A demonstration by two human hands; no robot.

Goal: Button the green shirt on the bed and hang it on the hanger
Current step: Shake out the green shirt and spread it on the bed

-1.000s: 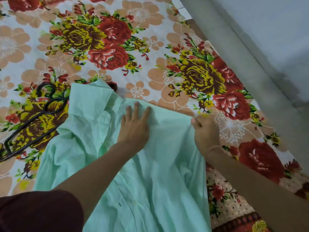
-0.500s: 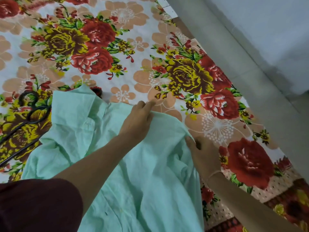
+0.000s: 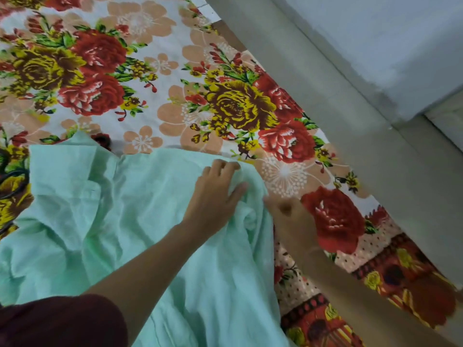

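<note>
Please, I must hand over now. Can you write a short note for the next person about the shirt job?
Left hand grips the shirt near its right edge.
Right hand, blurred, seems to pinch that edge.
Shirt lies crumpled on the bed; hanger lies at its left, mostly out of view.
Done: nothing visible; no buttons show.
Left: button it, hang it.
</note>
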